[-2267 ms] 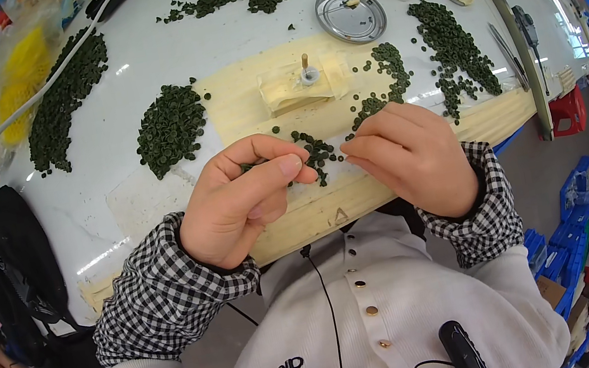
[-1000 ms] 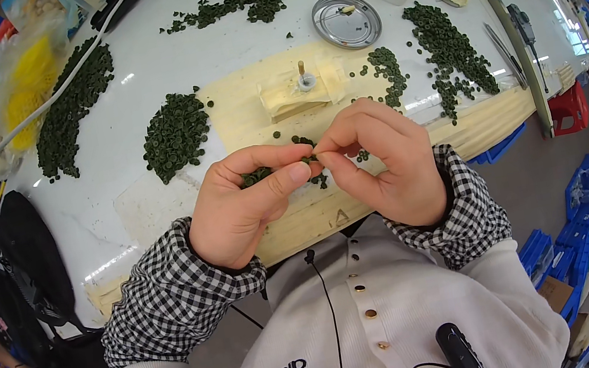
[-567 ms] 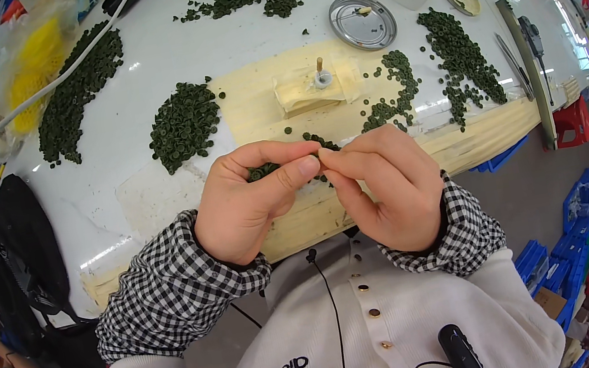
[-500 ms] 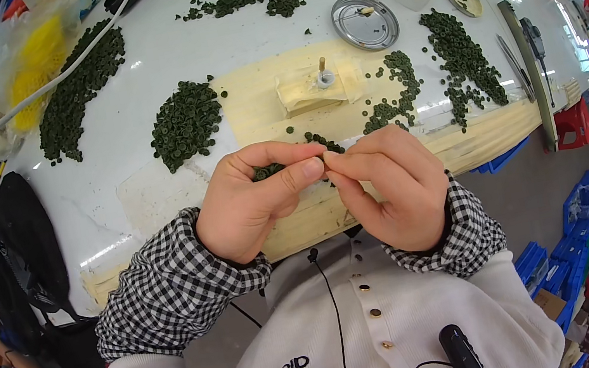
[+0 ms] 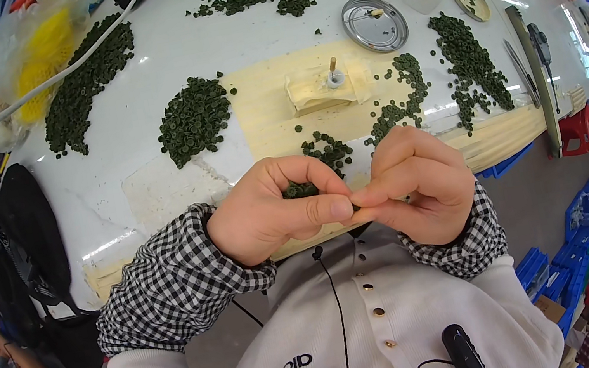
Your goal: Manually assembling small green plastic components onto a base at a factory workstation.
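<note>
Over the near edge of the table, my left hand [image 5: 272, 211] and my right hand [image 5: 425, 185] meet fingertip to fingertip, both closed in a pinch. Between them a sliver of a small dark green piece [image 5: 356, 207] shows; most of it is hidden by the fingers. Several dark green round pieces [image 5: 301, 189] show in the gap of my left hand; whether they rest in the palm or on the table I cannot tell. Just beyond lies a loose cluster of the same pieces [image 5: 327, 151]. Farther off, a tape-wrapped block [image 5: 318, 93] carries a small upright peg [image 5: 333, 65].
Heaps of dark green pieces lie to the left [image 5: 193, 123], far left [image 5: 88, 86] and right [image 5: 472, 62]. A round metal lid [image 5: 374, 24] and a shallow dish [image 5: 469, 1] stand beyond. Tweezers [image 5: 522, 73] lie by a long bar [image 5: 534, 78]. A white cable [image 5: 66, 70] crosses the far left.
Both hands have moved nearer to my body and slightly right, still pinched together. The cluster beyond them now shows more fully. The view has shifted a little.
</note>
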Tool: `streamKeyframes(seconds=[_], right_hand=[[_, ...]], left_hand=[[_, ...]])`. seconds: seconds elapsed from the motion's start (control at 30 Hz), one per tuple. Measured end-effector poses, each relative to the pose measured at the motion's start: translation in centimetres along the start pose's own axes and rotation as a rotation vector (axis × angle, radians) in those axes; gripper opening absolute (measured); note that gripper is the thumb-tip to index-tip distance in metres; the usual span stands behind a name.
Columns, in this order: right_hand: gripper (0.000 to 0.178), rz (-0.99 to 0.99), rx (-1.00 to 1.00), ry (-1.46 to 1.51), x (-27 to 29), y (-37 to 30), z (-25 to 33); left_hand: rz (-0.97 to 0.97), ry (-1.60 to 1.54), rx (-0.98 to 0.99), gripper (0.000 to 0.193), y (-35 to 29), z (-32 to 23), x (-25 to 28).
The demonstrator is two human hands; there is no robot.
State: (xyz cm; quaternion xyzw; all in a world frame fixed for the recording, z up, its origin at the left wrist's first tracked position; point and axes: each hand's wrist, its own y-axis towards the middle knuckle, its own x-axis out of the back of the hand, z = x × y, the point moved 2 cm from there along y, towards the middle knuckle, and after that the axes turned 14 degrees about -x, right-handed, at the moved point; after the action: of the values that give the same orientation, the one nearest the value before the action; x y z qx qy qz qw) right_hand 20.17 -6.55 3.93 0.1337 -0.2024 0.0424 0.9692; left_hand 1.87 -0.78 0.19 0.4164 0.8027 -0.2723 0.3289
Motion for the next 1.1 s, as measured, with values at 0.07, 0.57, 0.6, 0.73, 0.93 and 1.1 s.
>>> streamKeyframes(seconds=[0.07, 0.57, 0.6, 0.73, 0.93, 1.1], right_hand=[[0.021, -0.069, 0.028, -0.101, 0.0, 0.1, 0.1], [0.019, -0.055, -0.144, 0.035, -0.8, 0.2, -1.5], [0.018, -0.04, -0.187, 0.098, -0.9, 0.1, -1.7], [0.014, 0.008, -0.394, 0.459, -1.5, -0.5, -2.5], [0.011, 0.083, -0.556, 0.625, -1.7, -0.4, -2.8], [0.013, 0.093, -0.577, 0.593, -1.6, -0.4, -2.7]], left_hand=[[-0.04, 0.029, -0.01, 0.016, 0.0, -0.5, -0.1], [-0.198, 0.423, -0.165, 0.015, 0.4, -1.2, -0.6], [-0.196, 0.455, -0.168, 0.015, 0.4, -1.2, -0.6], [-0.175, 0.58, -0.227, 0.014, 0.5, -1.3, -0.7], [-0.164, 0.719, -0.303, 0.012, 0.5, -0.9, -0.5], [-0.179, 0.789, -0.323, 0.011, 0.4, -1.0, -0.6]])
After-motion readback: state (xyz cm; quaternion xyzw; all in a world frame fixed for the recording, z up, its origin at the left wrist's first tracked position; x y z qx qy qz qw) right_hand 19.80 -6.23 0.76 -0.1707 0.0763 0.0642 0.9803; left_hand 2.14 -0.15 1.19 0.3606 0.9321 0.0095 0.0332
